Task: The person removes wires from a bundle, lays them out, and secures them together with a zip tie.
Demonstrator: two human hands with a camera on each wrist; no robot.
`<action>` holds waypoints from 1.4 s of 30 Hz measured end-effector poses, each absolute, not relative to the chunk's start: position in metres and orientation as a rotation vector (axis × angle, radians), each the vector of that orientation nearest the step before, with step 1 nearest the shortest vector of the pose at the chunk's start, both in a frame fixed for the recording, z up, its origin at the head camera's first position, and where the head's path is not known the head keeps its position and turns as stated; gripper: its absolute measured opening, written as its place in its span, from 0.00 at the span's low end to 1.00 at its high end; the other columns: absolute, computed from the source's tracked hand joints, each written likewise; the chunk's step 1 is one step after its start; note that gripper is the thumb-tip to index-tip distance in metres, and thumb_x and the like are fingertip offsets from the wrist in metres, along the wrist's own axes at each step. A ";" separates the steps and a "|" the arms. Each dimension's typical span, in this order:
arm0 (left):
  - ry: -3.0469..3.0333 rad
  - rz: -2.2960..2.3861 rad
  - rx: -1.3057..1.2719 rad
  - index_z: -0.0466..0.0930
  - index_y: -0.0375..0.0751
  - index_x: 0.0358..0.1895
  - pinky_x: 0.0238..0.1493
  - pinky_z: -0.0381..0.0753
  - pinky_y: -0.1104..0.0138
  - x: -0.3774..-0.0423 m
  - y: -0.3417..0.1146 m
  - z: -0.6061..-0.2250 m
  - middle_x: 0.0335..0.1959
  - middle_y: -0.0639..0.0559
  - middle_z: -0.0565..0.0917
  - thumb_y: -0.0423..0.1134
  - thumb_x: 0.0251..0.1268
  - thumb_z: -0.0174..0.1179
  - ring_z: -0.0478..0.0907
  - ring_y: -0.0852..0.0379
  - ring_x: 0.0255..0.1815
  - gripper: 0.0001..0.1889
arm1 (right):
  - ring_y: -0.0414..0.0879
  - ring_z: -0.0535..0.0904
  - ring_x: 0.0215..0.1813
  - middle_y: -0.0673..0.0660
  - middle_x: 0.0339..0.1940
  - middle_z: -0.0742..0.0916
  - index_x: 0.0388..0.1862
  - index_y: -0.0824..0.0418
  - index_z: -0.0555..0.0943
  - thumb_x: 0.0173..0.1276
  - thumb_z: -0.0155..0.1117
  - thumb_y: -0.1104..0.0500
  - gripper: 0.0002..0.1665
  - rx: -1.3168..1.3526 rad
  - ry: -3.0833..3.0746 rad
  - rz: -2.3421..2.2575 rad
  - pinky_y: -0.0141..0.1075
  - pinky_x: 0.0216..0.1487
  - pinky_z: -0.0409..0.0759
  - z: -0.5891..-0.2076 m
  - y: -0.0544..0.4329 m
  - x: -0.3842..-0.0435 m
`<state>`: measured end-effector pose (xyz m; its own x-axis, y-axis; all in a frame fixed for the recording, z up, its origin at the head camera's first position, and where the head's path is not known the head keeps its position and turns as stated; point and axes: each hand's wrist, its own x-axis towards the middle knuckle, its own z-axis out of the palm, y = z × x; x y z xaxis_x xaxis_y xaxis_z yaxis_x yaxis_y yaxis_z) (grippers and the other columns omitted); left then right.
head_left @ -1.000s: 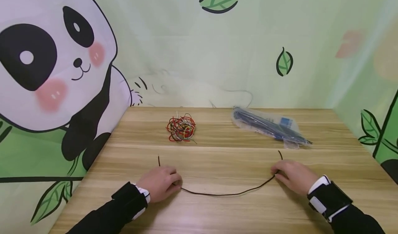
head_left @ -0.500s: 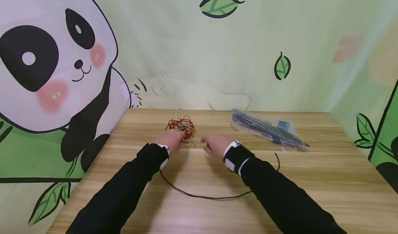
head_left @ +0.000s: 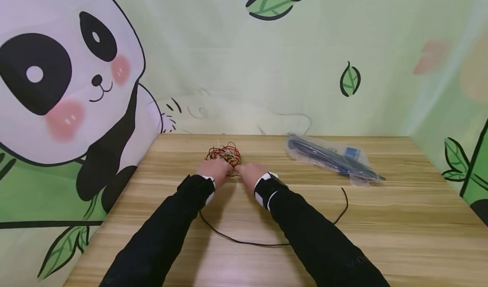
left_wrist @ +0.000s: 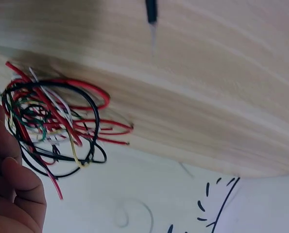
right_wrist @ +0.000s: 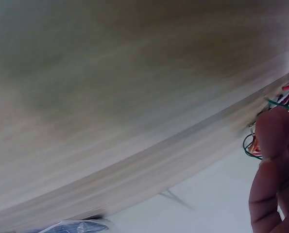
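Observation:
A loose tangle of wires [head_left: 225,152] in red, black, green, white and yellow lies toward the back of the table. At its front left my left hand [head_left: 215,171] grips it with curled fingers; the left wrist view shows these fingers [left_wrist: 23,189] against the tangle's edge. My right hand [head_left: 251,174] is close beside, its bent fingers [right_wrist: 275,141] overlapping the wires in the right wrist view. I cannot tell whether they pinch a strand. Nearer to me, a single black wire [head_left: 263,245] curves across the table, partly hidden under both forearms.
A clear plastic bag [head_left: 331,155] of long dark thin pieces lies at the back right. The wooden table [head_left: 400,219] ends at a wall cloth [head_left: 213,66] printed with a panda and leaves.
Both hands have let go of the black wire and moved forward to the tangle. The left arrived first; the right then moved left to join it. The black wire stays on the table.

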<state>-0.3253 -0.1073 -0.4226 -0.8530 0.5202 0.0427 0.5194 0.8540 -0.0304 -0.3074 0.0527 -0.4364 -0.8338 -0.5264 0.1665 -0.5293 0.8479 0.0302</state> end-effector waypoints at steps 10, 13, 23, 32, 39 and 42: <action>-2.901 0.025 -0.900 0.90 0.51 0.32 0.37 0.84 0.55 -0.327 -0.106 -0.441 0.34 0.55 0.88 0.35 0.63 0.70 0.85 0.52 0.37 0.04 | 0.51 0.86 0.32 0.56 0.28 0.88 0.30 0.56 0.84 0.68 0.69 0.60 0.05 0.816 -2.822 -0.022 0.45 0.30 0.82 -0.439 0.058 -0.303; -2.897 0.050 -0.912 0.89 0.49 0.30 0.36 0.83 0.55 -0.327 -0.109 -0.440 0.32 0.52 0.87 0.33 0.63 0.68 0.85 0.51 0.35 0.06 | 0.49 0.82 0.28 0.53 0.24 0.85 0.25 0.55 0.82 0.67 0.70 0.60 0.10 0.902 -2.790 0.090 0.42 0.28 0.78 -0.439 0.065 -0.303; -2.794 0.331 -1.006 0.88 0.45 0.32 0.35 0.83 0.55 -0.329 -0.123 -0.445 0.31 0.47 0.85 0.35 0.64 0.68 0.84 0.48 0.33 0.03 | 0.41 0.74 0.24 0.45 0.21 0.79 0.24 0.54 0.77 0.64 0.70 0.66 0.13 1.163 -2.663 0.408 0.35 0.28 0.72 -0.437 0.103 -0.291; -2.733 0.329 -1.113 0.75 0.45 0.62 0.36 0.84 0.57 -0.318 -0.094 -0.439 0.44 0.46 0.82 0.35 0.63 0.70 0.83 0.49 0.44 0.24 | 0.42 0.79 0.28 0.47 0.26 0.84 0.35 0.56 0.83 0.67 0.69 0.62 0.02 1.100 -2.671 0.444 0.38 0.31 0.77 -0.434 0.108 -0.283; -2.786 0.278 -1.150 0.72 0.50 0.70 0.36 0.84 0.61 -0.317 -0.079 -0.436 0.49 0.48 0.83 0.28 0.64 0.68 0.83 0.53 0.41 0.32 | 0.43 0.80 0.32 0.50 0.30 0.85 0.37 0.59 0.84 0.66 0.66 0.61 0.03 1.089 -2.697 0.529 0.37 0.35 0.78 -0.433 0.108 -0.281; -2.849 0.164 -1.162 0.78 0.50 0.63 0.42 0.84 0.60 -0.319 -0.075 -0.437 0.48 0.48 0.83 0.30 0.67 0.67 0.84 0.51 0.44 0.22 | 0.46 0.82 0.35 0.53 0.33 0.86 0.39 0.62 0.84 0.72 0.64 0.63 0.03 1.029 -2.697 0.595 0.39 0.40 0.80 -0.436 0.110 -0.283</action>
<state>-0.3189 -0.0752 -0.4366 -0.7138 0.7002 0.0157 0.6938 0.7099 -0.1213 -0.2827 0.1102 -0.4357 -0.7397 -0.5941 0.3160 -0.6719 0.6776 -0.2990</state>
